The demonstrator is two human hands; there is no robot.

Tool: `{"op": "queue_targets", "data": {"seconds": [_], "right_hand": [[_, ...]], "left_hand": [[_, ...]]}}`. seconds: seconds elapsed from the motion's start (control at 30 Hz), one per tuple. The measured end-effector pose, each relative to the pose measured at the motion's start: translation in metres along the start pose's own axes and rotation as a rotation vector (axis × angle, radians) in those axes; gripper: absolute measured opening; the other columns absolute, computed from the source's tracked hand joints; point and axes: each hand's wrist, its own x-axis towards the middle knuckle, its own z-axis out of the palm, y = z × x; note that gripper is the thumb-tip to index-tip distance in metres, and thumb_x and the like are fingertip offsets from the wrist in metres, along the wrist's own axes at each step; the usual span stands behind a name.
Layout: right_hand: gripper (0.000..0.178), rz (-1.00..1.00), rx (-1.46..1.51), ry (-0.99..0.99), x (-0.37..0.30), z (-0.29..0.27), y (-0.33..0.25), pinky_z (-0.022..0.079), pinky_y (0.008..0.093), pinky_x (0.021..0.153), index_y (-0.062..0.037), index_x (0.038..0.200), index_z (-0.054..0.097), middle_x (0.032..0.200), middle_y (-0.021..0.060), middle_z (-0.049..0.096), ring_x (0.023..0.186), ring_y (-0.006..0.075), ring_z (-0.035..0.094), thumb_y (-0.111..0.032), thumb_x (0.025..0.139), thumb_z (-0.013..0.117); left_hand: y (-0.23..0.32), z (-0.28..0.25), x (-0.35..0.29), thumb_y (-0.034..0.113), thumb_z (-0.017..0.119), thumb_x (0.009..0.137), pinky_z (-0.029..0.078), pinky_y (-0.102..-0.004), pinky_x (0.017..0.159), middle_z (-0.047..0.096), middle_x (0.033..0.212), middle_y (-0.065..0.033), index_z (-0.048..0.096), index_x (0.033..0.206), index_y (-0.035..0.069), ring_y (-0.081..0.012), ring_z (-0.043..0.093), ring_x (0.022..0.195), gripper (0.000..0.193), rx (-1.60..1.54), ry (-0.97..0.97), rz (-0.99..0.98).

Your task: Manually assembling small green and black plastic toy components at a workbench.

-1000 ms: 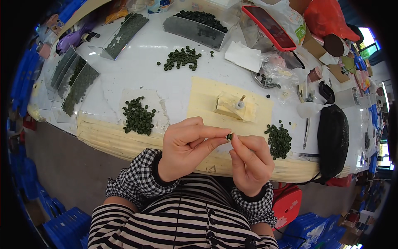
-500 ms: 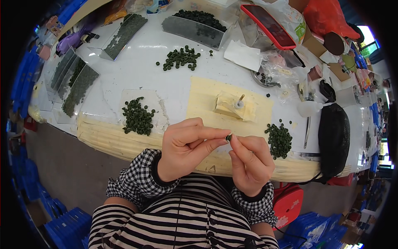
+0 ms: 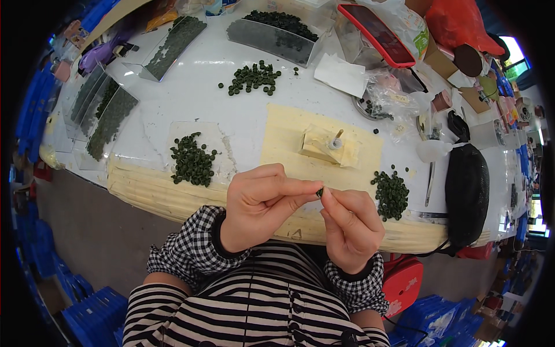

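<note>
Between my fingertips is a small dark green round piece (image 3: 319, 193), partly covered by the fingers. My left hand (image 3: 258, 202) pinches it from the left, and my right hand (image 3: 351, 224) pinches it from the right. Both hands are above the padded front edge of the table. Beyond them, a cream-wrapped block with a short upright peg (image 3: 325, 148) rests on a yellow sheet (image 3: 280, 136). Similar green pieces lie in a left pile (image 3: 192, 162), a right pile (image 3: 391, 195) and a looser far group (image 3: 253, 78).
Clear bins of green pieces stand at the far left (image 3: 115, 121) and back (image 3: 272, 45). A red-cased phone (image 3: 378, 36) leans at the back right, near a folded white tissue (image 3: 340, 74). Tweezers (image 3: 430, 184) and a black mesh-covered bundle (image 3: 466, 194) lie at the right.
Both hands keep their pinch on the small green piece, which looks slightly turned between the fingertips. Otherwise the view has only shifted a little.
</note>
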Motion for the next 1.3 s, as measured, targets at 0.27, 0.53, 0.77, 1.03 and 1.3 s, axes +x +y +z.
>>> {"op": "queue_targets", "data": {"seconds": [0.27,0.53,0.77,1.03,1.3], "right_hand": [[0.034,0.024,0.047,0.008,0.0011,0.0009,0.0009,0.05,0.0282,0.065,0.0002,0.107,0.071,0.093,0.0101,0.067,0.076,0.0207,0.062,0.006,0.074,0.073],[0.034,0.025,0.071,0.007,0.0002,-0.0008,0.0026,0.05,0.0282,0.065,0.0,0.107,0.071,0.092,0.01,0.067,0.076,0.0205,0.061,0.007,0.074,0.073],[0.033,0.017,0.071,0.012,0.0002,-0.0003,0.0034,0.05,0.0285,0.065,0.0,0.106,0.072,0.093,0.0101,0.067,0.076,0.0208,0.061,0.006,0.074,0.073],[0.034,0.004,0.028,-0.008,0.0009,-0.0026,0.0013,0.051,0.0296,0.065,-0.0002,0.106,0.072,0.094,0.01,0.068,0.076,0.0217,0.062,0.006,0.073,0.073],[0.033,0.004,0.029,-0.018,0.0,-0.0047,0.0013,0.051,0.0301,0.065,0.0,0.105,0.072,0.095,0.0102,0.068,0.076,0.0222,0.062,0.007,0.073,0.073]], "left_hand": [[-0.0019,0.003,-0.0012,-0.001,0.075,0.078,0.029,-0.0219,0.048,0.042,0.061,0.0022,0.074,0.102,0.007,-0.0056,0.037,0.052,0.025,-0.019,0.048,-0.014],[-0.0038,0.0029,-0.0022,0.0,0.076,0.078,0.025,-0.0224,0.048,0.038,0.06,0.0029,0.074,0.099,0.006,-0.0053,0.034,0.052,0.022,-0.034,0.045,-0.038],[-0.0014,0.0014,-0.0018,-0.002,0.075,0.078,0.028,-0.0218,0.048,0.042,0.061,0.0022,0.075,0.1,0.007,-0.0053,0.037,0.053,0.024,-0.011,0.037,-0.03],[0.0016,0.0032,-0.0027,-0.006,0.074,0.076,0.031,-0.0222,0.048,0.046,0.063,0.0006,0.074,0.103,0.005,-0.0076,0.04,0.054,0.029,0.098,0.042,0.064],[0.0023,0.0028,-0.0037,-0.007,0.075,0.075,0.031,-0.0225,0.047,0.045,0.062,0.0008,0.074,0.104,0.006,-0.008,0.039,0.053,0.032,0.157,0.024,0.095]]}}
